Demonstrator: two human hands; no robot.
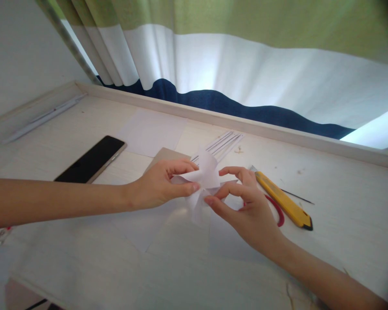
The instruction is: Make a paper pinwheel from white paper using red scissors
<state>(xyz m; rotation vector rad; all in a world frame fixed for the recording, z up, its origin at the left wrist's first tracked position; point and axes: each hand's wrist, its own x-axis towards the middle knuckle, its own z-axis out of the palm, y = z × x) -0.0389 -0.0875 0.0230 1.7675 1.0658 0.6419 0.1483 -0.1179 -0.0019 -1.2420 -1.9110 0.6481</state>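
A white paper pinwheel (207,168) with curled blades is held above the table, between my two hands. My left hand (168,178) pinches its left side, thumb in front and fingers partly hidden behind the paper. On the lower right, my right hand (245,198) is closed, with thumb and index finger pinching the pinwheel near its centre. Just right of that hand lies a yellow utility knife (283,200), its blade end near my fingers. A red curved handle (278,210) shows partly beneath the hand and the knife.
A black-screened phone (92,159) lies left, near a white paper sheet (155,131). Behind my hands are several thin white strips (224,142). A thin dark stick (299,196) lies beside the knife. The raised rim (181,110) edges the table below a striped curtain (220,56).
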